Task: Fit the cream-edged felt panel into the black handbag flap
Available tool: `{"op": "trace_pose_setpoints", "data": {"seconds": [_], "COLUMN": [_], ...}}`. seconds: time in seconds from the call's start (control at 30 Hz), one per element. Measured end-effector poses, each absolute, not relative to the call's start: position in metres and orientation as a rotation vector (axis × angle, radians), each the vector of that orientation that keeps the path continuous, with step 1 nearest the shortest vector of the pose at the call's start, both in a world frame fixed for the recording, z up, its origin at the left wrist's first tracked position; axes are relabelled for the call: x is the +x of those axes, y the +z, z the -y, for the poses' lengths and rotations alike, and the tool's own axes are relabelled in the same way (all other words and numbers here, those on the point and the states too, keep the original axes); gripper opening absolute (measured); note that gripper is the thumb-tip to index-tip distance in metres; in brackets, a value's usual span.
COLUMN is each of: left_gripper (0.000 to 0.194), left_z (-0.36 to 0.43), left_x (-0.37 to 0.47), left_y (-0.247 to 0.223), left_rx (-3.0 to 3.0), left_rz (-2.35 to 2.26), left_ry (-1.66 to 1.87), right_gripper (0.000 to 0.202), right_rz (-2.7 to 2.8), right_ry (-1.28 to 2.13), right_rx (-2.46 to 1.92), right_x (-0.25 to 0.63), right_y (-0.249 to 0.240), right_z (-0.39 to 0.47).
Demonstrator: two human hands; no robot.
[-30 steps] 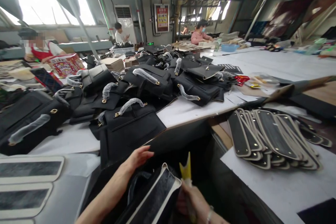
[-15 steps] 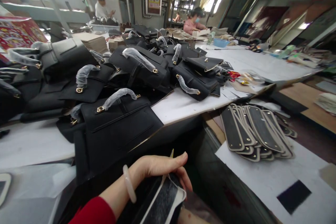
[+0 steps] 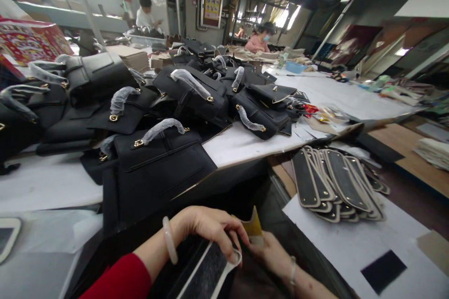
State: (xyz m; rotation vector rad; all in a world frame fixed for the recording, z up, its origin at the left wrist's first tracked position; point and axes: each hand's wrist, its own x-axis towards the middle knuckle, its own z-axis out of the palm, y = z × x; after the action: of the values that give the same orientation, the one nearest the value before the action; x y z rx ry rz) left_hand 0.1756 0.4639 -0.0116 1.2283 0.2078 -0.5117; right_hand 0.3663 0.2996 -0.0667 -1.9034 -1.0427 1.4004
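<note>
My left hand (image 3: 217, 229), with a pale bangle on its wrist, curls over the near end of a black panel with pale edging (image 3: 205, 271). Its thumb and fingers press on the panel's tip, low in the middle of the view. Just to the right, my right hand (image 3: 270, 250) pinches a thin yellowish strip (image 3: 255, 225) that stands up bent above the fingers. The two hands almost meet at the panel's end. Dark material beneath the panel is partly hidden by my hands and arms.
Black handbags (image 3: 157, 163) with plastic-wrapped handles crowd the white table (image 3: 238, 142). To the right, similar edged panels (image 3: 336, 182) lie stacked beside a dark rectangle (image 3: 384, 268) on a white sheet. Two co-workers (image 3: 259, 42) (image 3: 145, 14) sit far back.
My right hand has come up from under the panel, bringing the yellowish strip into fuller view. My left fingers have bent down onto the panel's end. The view has shifted slightly.
</note>
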Motion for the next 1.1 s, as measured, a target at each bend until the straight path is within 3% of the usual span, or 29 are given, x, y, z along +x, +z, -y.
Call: {"op": "trace_pose_setpoints", "data": {"seconds": [0.13, 0.2, 0.33, 0.47, 0.6, 1.0, 1.1], "left_gripper": [0.082, 0.085, 0.098, 0.109, 0.11, 0.109, 0.108], "left_z": [-0.463, -0.463, -0.463, -0.464, -0.468, -0.471, -0.471], "left_x": [0.179, 0.179, 0.18, 0.178, 0.177, 0.176, 0.176], "left_y": [-0.016, -0.015, -0.009, -0.002, 0.002, -0.003, -0.005], "left_rx": [1.213, 1.222, 1.247, 1.348, 1.537, 1.564, 1.539], "left_rz": [-0.245, -0.261, -0.286, -0.339, -0.374, -0.359, -0.365], "left_ry": [-0.53, -0.524, -0.518, -0.508, -0.504, -0.503, -0.5], "right_gripper": [0.049, 0.061, 0.045, 0.029, 0.029, 0.026, 0.027], "right_rz": [1.183, 1.221, 1.33, 1.637, 1.794, 1.471, 1.518], "right_ry": [1.468, 1.717, 1.996, 1.771, 1.68, 1.984, 1.903], "right_rx": [-2.035, -2.019, -1.997, -2.095, -2.133, -2.176, -2.123], "right_x": [0.419, 0.425, 0.393, 0.356, 0.345, 0.335, 0.335], "right_y": [-0.012, 0.016, 0.047, 0.06, 0.066, 0.073, 0.067], "right_z": [-0.284, -0.281, -0.293, -0.317, -0.33, -0.336, -0.333]}}
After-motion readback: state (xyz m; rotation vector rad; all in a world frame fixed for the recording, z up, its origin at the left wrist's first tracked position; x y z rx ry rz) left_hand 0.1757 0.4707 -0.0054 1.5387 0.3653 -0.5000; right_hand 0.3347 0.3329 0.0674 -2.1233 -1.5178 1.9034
